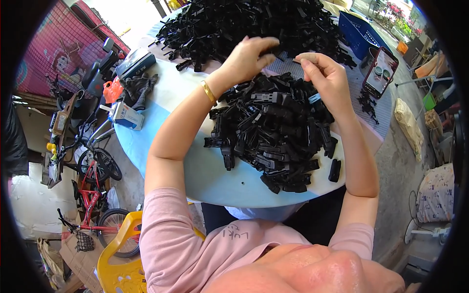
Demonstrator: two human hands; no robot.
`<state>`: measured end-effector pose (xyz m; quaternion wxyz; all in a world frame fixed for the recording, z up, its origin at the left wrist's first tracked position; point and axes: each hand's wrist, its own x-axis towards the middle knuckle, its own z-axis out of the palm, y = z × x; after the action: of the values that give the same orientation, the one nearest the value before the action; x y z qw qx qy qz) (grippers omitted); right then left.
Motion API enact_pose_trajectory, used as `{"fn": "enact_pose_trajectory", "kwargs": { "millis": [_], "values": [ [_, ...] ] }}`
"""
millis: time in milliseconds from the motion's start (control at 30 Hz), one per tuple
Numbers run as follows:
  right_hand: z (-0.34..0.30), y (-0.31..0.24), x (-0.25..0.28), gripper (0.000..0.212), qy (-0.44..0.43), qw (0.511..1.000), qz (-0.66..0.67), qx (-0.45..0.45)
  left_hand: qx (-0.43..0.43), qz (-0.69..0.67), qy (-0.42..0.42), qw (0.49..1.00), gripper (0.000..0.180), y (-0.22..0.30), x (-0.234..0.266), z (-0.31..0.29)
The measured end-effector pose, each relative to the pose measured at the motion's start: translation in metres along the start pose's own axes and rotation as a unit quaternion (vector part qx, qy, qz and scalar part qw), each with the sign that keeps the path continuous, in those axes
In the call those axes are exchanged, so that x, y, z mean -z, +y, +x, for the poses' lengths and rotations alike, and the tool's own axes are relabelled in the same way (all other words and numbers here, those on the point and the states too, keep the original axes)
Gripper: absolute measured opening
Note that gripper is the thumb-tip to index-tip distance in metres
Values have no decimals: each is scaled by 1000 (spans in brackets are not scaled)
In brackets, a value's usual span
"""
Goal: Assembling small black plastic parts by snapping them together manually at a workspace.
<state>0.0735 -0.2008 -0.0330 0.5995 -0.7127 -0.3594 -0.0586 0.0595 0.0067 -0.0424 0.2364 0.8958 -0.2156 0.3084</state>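
Note:
My left hand (251, 56) reaches to the front edge of a large far heap of small black plastic parts (234, 22). Its thumb and fingers are apart, and I see nothing between them. To the right, my right hand (328, 80) is closed in a pinch over the near pile's far right side. At its fingertips is a small dark bit, too small to name; one finger seems to have a tan wrap. Below both hands lies a nearer pile of chunkier black plastic pieces (273, 129). One such piece (334, 171) lies apart at the right.
The round table (205, 173) has a light blue and white cover. A phone (381, 73) leans upright at the right, by a blue basket (361, 36). Boxes (128, 116) and dark gloves (139, 90) sit at the left. A yellow chair (119, 254) and red bicycle (90, 200) stand beyond.

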Motion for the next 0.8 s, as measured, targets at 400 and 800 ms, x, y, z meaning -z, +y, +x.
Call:
{"fn": "enact_pose_trajectory", "kwargs": {
  "millis": [400,800],
  "values": [
    [-10,-25,-4,14,56,977,-81,191,195,-340,-14,920,39,74,26,0],
    [-6,-17,2,16,-33,974,201,-96,159,-384,16,909,24,82,15,-12]
  ]
}}
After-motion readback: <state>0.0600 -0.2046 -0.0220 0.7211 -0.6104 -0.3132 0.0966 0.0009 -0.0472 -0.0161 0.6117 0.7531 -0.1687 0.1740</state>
